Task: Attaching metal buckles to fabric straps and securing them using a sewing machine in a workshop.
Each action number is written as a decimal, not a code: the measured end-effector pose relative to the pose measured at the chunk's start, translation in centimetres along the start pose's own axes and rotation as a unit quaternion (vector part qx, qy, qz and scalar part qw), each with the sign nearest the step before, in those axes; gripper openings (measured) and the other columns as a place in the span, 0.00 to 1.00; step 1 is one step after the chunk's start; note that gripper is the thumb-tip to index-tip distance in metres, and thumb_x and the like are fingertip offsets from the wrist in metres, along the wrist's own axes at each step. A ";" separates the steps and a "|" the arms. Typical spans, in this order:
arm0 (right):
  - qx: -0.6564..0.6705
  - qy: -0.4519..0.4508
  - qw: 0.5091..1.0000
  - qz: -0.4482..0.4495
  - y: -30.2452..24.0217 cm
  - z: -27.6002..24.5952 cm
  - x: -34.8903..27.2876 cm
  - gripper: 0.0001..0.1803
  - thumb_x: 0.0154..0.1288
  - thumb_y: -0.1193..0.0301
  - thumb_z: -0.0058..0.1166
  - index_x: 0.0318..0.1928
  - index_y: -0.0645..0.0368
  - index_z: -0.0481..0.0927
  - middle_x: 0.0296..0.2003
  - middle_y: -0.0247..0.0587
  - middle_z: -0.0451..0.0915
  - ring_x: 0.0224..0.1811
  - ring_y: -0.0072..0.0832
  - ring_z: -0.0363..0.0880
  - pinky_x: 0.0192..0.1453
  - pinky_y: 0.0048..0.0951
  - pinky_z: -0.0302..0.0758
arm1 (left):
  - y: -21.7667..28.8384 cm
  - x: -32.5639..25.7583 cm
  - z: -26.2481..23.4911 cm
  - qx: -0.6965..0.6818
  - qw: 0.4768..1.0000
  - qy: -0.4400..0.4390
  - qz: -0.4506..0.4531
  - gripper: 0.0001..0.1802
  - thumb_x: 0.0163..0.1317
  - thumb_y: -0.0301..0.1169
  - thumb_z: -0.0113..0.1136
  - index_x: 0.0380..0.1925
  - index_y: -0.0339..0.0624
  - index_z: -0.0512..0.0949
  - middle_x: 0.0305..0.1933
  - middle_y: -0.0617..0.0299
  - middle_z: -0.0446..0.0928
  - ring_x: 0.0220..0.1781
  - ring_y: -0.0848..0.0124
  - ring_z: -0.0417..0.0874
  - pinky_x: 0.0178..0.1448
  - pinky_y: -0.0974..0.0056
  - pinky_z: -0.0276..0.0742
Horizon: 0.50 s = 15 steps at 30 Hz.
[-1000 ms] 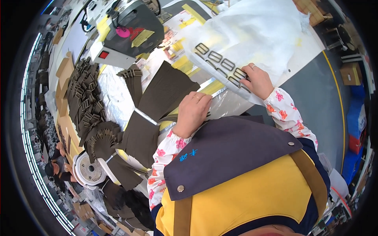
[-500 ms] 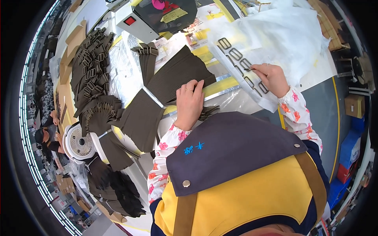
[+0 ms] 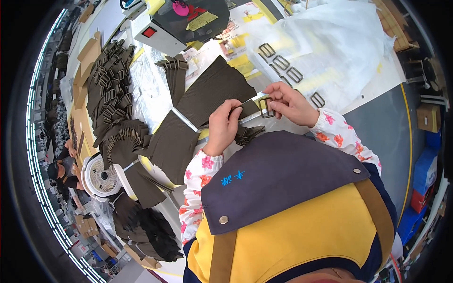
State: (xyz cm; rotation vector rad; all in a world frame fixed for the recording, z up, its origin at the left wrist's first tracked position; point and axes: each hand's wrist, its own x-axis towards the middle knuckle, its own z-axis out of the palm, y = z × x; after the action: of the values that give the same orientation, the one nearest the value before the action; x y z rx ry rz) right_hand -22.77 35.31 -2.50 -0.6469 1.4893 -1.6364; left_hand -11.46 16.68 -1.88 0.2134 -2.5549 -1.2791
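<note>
My right hand (image 3: 293, 106) pinches a dark metal slide buckle (image 3: 266, 108), held upright in front of me. Opposite it, my left hand (image 3: 222, 129) has thumb and fingers closed on the end of a dark brown webbing strap (image 3: 248, 108). The strap end points at the buckle; whether it has entered the slot I cannot tell. Just beyond my left hand lies a fanned stack of webbing straps (image 3: 217, 85), crossed by a white band (image 3: 184, 119). Several more slide buckles (image 3: 294, 74) lie on white plastic sheeting (image 3: 330, 52) to the right.
At the far side stands a machine with a red switch (image 3: 149, 32). Left lie a heap of buckled straps (image 3: 111, 80) and a white fan (image 3: 101, 174). Loose strap ends (image 3: 248, 134) lie near my apron. Another person (image 3: 59, 170) is at the far left.
My right hand has come left from the row of buckles, bringing one slide buckle. My left hand has lifted a strap end off the stack and turned toward the buckle.
</note>
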 end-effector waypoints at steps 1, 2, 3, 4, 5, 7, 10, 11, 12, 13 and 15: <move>0.021 -0.028 0.999 0.007 0.1 0.3 0.3 0.13 0.63 0.76 0.43 0.48 0.61 0.63 0.31 0.31 0.72 0.25 0.14 0.67 0.28 0.16 0.67 | 0.1 -0.1 -0.3 -0.037 0.999 -0.016 -0.020 0.03 0.55 0.23 0.54 0.31 0.37 0.73 0.24 0.57 0.74 0.26 0.62 0.75 0.31 0.64 0.69; 0.042 -0.057 0.997 0.013 0.2 0.6 0.6 0.12 0.63 0.76 0.43 0.48 0.61 0.64 0.30 0.31 0.72 0.24 0.14 0.67 0.28 0.16 0.67 | 0.0 -0.3 -0.6 -0.075 0.996 -0.031 -0.040 0.04 0.56 0.23 0.53 0.32 0.37 0.74 0.24 0.58 0.74 0.25 0.64 0.74 0.31 0.65 0.69; 0.046 -0.055 0.997 0.021 0.1 1.0 1.0 0.10 0.63 0.76 0.43 0.45 0.61 0.66 0.29 0.30 0.71 0.24 0.13 0.67 0.27 0.15 0.66 | -0.3 -0.3 -0.9 -0.080 0.995 -0.047 -0.047 0.04 0.56 0.24 0.53 0.32 0.38 0.74 0.24 0.58 0.74 0.25 0.67 0.73 0.32 0.66 0.68; 0.046 -0.055 0.997 0.022 0.2 1.3 1.4 0.10 0.63 0.76 0.43 0.45 0.61 0.66 0.29 0.30 0.71 0.24 0.13 0.67 0.27 0.15 0.66 | -0.5 -0.5 -1.1 -0.081 0.995 -0.047 -0.047 0.04 0.56 0.24 0.53 0.32 0.38 0.74 0.24 0.58 0.74 0.25 0.67 0.73 0.32 0.66 0.68; 0.040 -0.068 0.996 0.033 0.6 1.5 1.8 0.09 0.63 0.76 0.43 0.44 0.61 0.66 0.29 0.30 0.71 0.25 0.13 0.67 0.27 0.15 0.66 | -0.8 -0.7 -1.2 -0.101 0.992 -0.057 -0.054 0.04 0.56 0.24 0.53 0.32 0.38 0.74 0.24 0.58 0.74 0.26 0.67 0.73 0.32 0.66 0.67; 0.044 -0.080 0.995 0.039 1.7 2.3 2.5 0.07 0.62 0.77 0.43 0.41 0.60 0.68 0.27 0.29 0.71 0.23 0.12 0.67 0.25 0.15 0.66 | -1.0 -0.6 -1.2 -0.123 0.988 -0.065 -0.061 0.04 0.56 0.24 0.53 0.32 0.38 0.74 0.25 0.58 0.75 0.26 0.67 0.73 0.33 0.67 0.67; 0.032 -0.041 0.998 0.029 2.4 4.0 2.9 0.07 0.62 0.77 0.43 0.41 0.60 0.68 0.26 0.29 0.71 0.20 0.11 0.66 0.23 0.14 0.65 | -0.7 -0.5 -1.1 -0.085 0.994 -0.072 -0.007 0.04 0.61 0.24 0.50 0.34 0.34 0.72 0.25 0.67 0.72 0.28 0.81 0.68 0.34 0.75 0.66; 0.033 0.004 0.999 0.037 2.2 4.2 3.1 0.06 0.62 0.77 0.43 0.40 0.61 0.68 0.24 0.29 0.72 0.18 0.12 0.66 0.21 0.14 0.64 | -0.6 -0.6 -1.1 -0.076 0.995 -0.071 -0.009 0.04 0.61 0.24 0.50 0.34 0.34 0.72 0.25 0.67 0.72 0.28 0.81 0.68 0.33 0.75 0.66; 0.032 0.001 0.999 0.037 2.0 4.0 3.3 0.06 0.62 0.77 0.43 0.40 0.61 0.68 0.24 0.29 0.72 0.18 0.12 0.66 0.21 0.14 0.64 | -0.6 -0.7 -1.3 -0.067 0.995 -0.068 -0.011 0.04 0.61 0.24 0.50 0.34 0.34 0.72 0.25 0.67 0.71 0.28 0.81 0.68 0.33 0.75 0.66; 0.071 0.016 0.997 0.036 1.9 3.7 3.4 0.06 0.62 0.77 0.43 0.40 0.61 0.69 0.24 0.29 0.72 0.18 0.12 0.66 0.21 0.14 0.64 | -0.6 -0.8 -1.3 -0.067 0.996 -0.065 -0.012 0.04 0.61 0.24 0.50 0.34 0.34 0.72 0.25 0.67 0.71 0.28 0.81 0.68 0.33 0.75 0.66; 0.120 0.029 0.991 0.043 1.3 3.3 3.1 0.06 0.61 0.76 0.44 0.40 0.62 0.69 0.24 0.30 0.73 0.18 0.12 0.67 0.20 0.14 0.65 | -0.3 -1.0 -0.9 -0.114 0.991 0.004 -0.072 0.04 0.57 0.24 0.52 0.32 0.38 0.73 0.25 0.59 0.74 0.27 0.65 0.73 0.33 0.65 0.67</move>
State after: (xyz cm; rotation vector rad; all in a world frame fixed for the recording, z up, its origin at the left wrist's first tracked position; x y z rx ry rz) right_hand -21.47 30.89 -3.66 -0.4006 1.3147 -1.7439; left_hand -10.22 16.04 -1.81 0.3599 -2.3980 -1.6051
